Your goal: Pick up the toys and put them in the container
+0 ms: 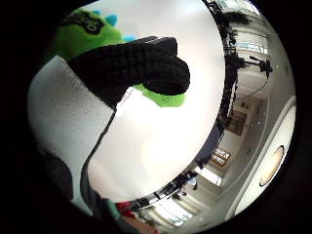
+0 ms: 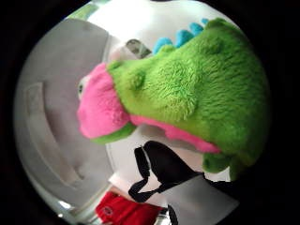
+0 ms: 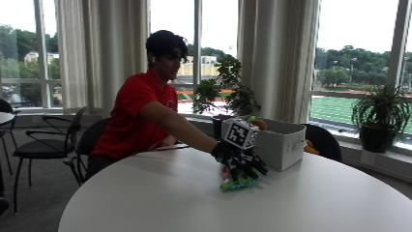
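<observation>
Fuzzy green plush dino with pink mouth right up against palm, low over round white worktop. Gloved right grip curled round it. Grey fabric bin just beyond, same side.

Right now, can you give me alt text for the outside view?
A seated person's gloved right hand grips a green and pink plush toy low on a round white table. A grey container stands just beyond the hand, with other toys in it.
</observation>
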Available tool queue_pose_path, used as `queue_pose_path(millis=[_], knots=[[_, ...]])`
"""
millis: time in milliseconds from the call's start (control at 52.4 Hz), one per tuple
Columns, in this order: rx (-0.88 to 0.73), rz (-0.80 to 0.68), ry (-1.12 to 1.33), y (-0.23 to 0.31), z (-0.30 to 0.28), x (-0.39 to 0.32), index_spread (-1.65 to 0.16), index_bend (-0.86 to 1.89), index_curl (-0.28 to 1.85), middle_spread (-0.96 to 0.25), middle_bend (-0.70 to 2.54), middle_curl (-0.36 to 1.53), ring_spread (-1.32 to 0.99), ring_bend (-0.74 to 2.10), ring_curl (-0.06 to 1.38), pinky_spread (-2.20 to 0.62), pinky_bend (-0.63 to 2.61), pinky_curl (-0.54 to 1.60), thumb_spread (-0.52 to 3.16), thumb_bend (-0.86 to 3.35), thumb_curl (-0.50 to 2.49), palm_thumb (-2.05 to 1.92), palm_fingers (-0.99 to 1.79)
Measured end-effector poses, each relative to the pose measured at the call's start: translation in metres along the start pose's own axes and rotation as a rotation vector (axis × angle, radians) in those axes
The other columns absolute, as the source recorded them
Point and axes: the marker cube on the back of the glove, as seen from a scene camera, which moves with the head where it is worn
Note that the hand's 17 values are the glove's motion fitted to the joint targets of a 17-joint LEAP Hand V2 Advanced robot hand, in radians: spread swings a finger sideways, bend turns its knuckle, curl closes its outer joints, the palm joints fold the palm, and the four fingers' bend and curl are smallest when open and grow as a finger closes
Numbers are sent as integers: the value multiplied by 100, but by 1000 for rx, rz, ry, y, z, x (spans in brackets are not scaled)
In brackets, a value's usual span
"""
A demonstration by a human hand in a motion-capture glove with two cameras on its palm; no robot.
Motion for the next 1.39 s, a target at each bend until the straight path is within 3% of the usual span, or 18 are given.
queue_pose_path(millis=[248, 477, 534, 630, 859, 1393], knots=[[-105, -27, 85, -2, -1, -4, -38, 11, 11, -7, 12, 23, -1, 37, 34, 8, 138, 38, 95, -4, 32, -1, -13], [-102, -21, 37, 1, -6, -6, -46, 51, 27, -16, 14, 19, -9, 51, 36, -8, 127, 33, 104, 0, 31, 5, 32], [-73, -22, 23, 5, -7, -9, -46, 56, 30, -20, 15, 19, -14, 56, 36, -13, 125, 32, 108, 2, 32, 10, 41], [42, 39, 69, 5, -8, -7, -44, 58, 32, -31, 29, 24, -26, 69, 39, -26, 118, 30, 120, 18, 38, 37, 80], [219, 70, 66, 20, -11, -16, -42, 62, 42, -42, 49, 35, -43, 84, 45, -39, 99, 29, 97, 24, 54, 63, 110], [442, 91, -27, 85, -172, -6, -41, 78, 76, -43, 76, 57, -45, 102, 50, -43, 96, 36, 56, 19, 80, 68, 113]])
